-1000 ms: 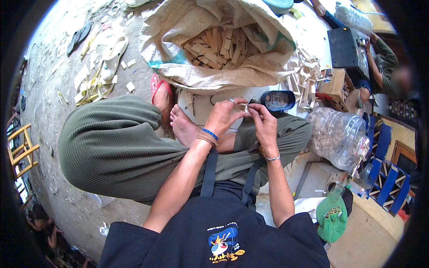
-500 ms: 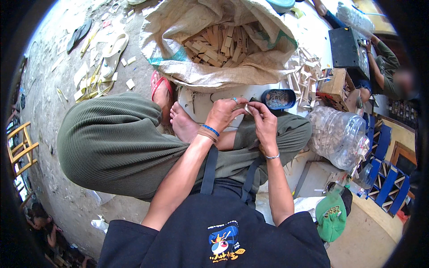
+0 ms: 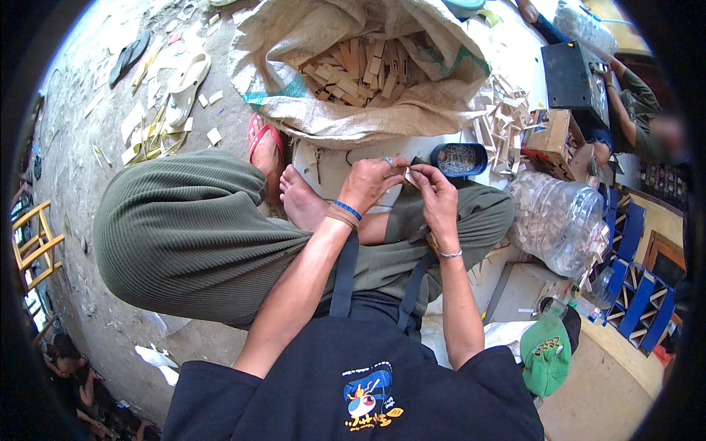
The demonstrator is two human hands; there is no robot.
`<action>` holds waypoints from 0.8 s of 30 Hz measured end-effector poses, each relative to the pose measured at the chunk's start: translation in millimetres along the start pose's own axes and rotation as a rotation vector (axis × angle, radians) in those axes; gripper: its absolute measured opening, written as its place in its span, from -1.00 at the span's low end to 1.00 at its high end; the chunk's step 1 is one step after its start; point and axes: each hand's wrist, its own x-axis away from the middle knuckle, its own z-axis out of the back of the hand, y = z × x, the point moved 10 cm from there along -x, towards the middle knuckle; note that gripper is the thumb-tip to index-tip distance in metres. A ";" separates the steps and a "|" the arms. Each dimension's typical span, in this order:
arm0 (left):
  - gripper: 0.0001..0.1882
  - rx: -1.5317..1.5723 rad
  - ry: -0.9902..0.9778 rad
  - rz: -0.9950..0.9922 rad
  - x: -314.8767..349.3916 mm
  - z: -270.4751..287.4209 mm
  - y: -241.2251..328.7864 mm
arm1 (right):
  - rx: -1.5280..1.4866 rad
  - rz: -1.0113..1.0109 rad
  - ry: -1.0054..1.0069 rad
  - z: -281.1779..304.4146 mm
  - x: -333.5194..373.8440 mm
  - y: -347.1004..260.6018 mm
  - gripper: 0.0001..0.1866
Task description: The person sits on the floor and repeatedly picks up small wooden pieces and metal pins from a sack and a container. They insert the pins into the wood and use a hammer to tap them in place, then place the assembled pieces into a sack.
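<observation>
My left hand (image 3: 371, 184) and my right hand (image 3: 437, 200) meet above my bent leg with fingertips pinched together. Between them shows a small pale wooden piece (image 3: 409, 176), mostly hidden by the fingers. Just beyond my right hand stands a dark blue tub (image 3: 482, 163) holding many thin metal bits (image 3: 457, 157), too small to make out well. In front of both hands a large woven sack (image 3: 294, 121) lies with its mouth wide; many small wooden slats (image 3: 353, 77) fill its inside.
Loose wooden pieces (image 3: 506, 132) are heaped right of the sack. A clear plastic jug (image 3: 551, 220) full of pieces and a wooden box (image 3: 551, 143) stand at the right, with a green cap (image 3: 546, 353) nearer. Beyond, another person's arm (image 3: 624, 114) reaches to a black box (image 3: 573, 81).
Both hands stay almost in place, with slight finger movement at the small wooden piece. The surroundings look the same, apart from a small shift of view.
</observation>
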 end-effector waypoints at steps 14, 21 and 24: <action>-0.71 0.016 0.011 -0.011 -1.0 1.5 2.4 | -0.005 -0.008 0.015 1.9 -2.7 11.0 -0.81; -0.72 0.016 -0.007 0.017 -1.2 0.9 1.8 | 0.006 -0.017 0.027 1.9 -4.0 12.2 -0.80; -0.68 -0.012 -0.030 0.025 -1.4 -0.3 1.5 | 0.018 -0.022 0.026 1.8 -3.7 10.4 -0.79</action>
